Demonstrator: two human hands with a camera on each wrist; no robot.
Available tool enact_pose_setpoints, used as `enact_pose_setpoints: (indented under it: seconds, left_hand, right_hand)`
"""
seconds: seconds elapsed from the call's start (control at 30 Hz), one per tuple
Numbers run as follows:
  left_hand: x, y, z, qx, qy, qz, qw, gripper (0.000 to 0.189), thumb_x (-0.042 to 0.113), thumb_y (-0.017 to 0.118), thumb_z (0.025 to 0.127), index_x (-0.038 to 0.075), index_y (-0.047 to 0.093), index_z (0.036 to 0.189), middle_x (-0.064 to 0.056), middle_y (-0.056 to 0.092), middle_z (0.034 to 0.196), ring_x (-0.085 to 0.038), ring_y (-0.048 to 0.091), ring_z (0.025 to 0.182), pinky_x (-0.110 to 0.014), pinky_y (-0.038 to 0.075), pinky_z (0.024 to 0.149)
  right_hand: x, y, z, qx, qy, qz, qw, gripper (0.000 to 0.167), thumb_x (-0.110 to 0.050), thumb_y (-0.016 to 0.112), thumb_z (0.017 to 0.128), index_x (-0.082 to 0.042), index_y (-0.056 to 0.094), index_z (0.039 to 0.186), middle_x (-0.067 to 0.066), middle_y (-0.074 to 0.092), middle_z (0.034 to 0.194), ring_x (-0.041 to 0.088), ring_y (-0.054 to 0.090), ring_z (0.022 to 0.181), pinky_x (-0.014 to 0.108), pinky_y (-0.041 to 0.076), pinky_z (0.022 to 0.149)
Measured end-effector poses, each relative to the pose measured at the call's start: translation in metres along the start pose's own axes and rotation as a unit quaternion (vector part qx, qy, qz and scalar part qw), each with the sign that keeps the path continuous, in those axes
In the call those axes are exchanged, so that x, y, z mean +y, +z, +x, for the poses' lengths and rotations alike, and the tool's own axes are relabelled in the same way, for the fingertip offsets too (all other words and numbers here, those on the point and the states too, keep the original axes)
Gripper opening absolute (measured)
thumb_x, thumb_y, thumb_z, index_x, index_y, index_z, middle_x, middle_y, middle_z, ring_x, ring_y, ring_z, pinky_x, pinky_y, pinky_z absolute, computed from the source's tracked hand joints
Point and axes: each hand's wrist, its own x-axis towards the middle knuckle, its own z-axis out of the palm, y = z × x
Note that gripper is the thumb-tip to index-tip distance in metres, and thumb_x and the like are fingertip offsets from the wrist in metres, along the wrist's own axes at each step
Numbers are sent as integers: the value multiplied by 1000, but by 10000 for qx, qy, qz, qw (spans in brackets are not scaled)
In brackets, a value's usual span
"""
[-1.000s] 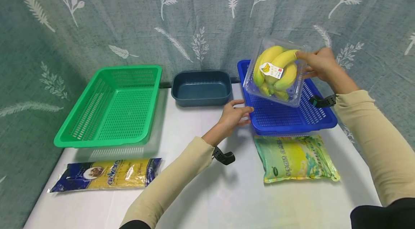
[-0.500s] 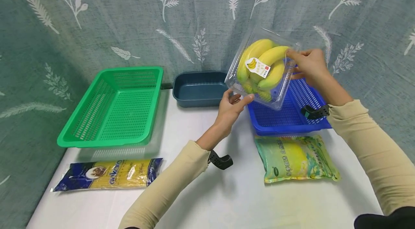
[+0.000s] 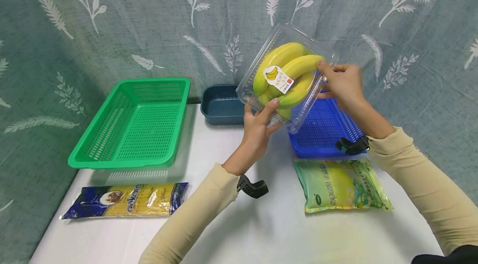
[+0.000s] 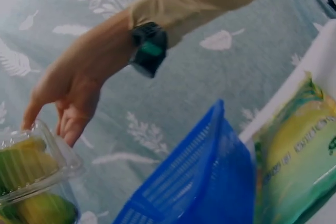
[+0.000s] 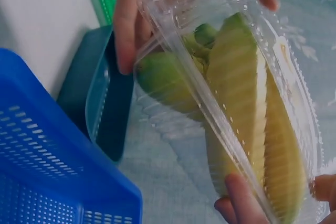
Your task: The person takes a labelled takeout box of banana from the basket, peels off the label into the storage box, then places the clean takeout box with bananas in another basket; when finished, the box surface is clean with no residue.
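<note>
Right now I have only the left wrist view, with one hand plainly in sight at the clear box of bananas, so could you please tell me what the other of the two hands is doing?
Observer: The left hand grips the lower edge of the clear box.
Operator: Thank you. Would you kindly say what stands to the left of the blue basket?
Observer: A dark tray, between it and a green basket.
Operator: And is anything lying on the near side of the green basket?
Observer: Yes, a packet marked "ankara" lies flat there on the white table.
</note>
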Motion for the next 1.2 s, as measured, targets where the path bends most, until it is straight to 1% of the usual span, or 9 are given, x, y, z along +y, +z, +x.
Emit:
enact_pose_setpoints:
  seconds: [0.13,0.3,0.4,0.57,0.73,0.83,1.0,1.1,1.2]
  left_hand:
    - [10,-9,-1,-48,28,14,10000,72,18,73,86,20,29,144,-13,52,135,-28,59,119,-56,52,90]
    - [26,-24,-6,-254,-12,300,9992,82,20,69,86,24,23,153,-13,44,142,-30,54,126,-60,47,96]
    - [37,-34,-9,-311,-109,483,9983,91,24,69,83,25,17,158,-13,39,146,-30,49,130,-62,44,98]
    - [50,-50,-11,-438,-259,865,9950,96,32,67,81,28,13,160,-11,38,148,-30,48,129,-59,43,99]
    - [58,-66,-12,-619,-436,1254,9892,92,37,61,82,26,15,160,-9,37,150,-30,44,133,-59,42,99]
    - [63,-74,-14,-828,-531,1431,9848,87,37,56,85,23,15,160,-11,37,150,-32,43,133,-62,40,100]
    - [73,-85,-20,-950,-582,1955,9744,83,39,55,87,24,20,161,-16,41,148,-32,48,128,-61,45,96]
    - [80,-91,-25,-868,-542,2305,9677,77,41,56,91,26,25,160,-14,44,146,-30,53,124,-54,53,88]
    - [87,-96,-29,-723,-380,2513,9645,69,40,59,93,25,34,156,-14,47,141,-29,58,116,-49,58,80]
  right_hand:
    - [1,4,-9,-70,-52,306,9995,47,-32,77,89,3,46,93,20,54,116,20,71,58,37,58,54]
    - [3,3,-21,-226,-222,54,9995,48,-33,77,89,-1,43,102,12,60,106,17,71,61,37,59,55]
    - [5,2,-27,-320,-482,-312,9978,52,-31,77,90,-1,43,116,6,65,99,12,71,70,34,59,57]
    - [3,-4,-34,-674,-987,-1433,9824,69,-30,74,92,-3,39,145,11,58,125,13,64,104,25,57,76]
    - [-2,-7,-39,-1388,-1141,-1970,9638,70,-28,72,94,-15,37,154,14,41,152,28,44,136,40,42,106]
    - [-2,-8,-42,-1908,-1150,-1876,9566,67,-27,65,98,-19,34,156,13,40,154,29,45,135,40,46,102]
    - [4,-5,-47,-2493,-1278,-1651,9456,58,-25,57,103,-15,35,156,17,47,147,18,59,115,28,56,81]
    - [10,0,-50,-2611,-1329,-1550,9435,57,-22,57,103,-10,37,155,18,47,145,14,60,112,29,58,79]
    - [17,6,-54,-2522,-1271,-1388,9492,57,-19,59,102,-9,39,154,19,51,139,14,62,109,31,59,77]
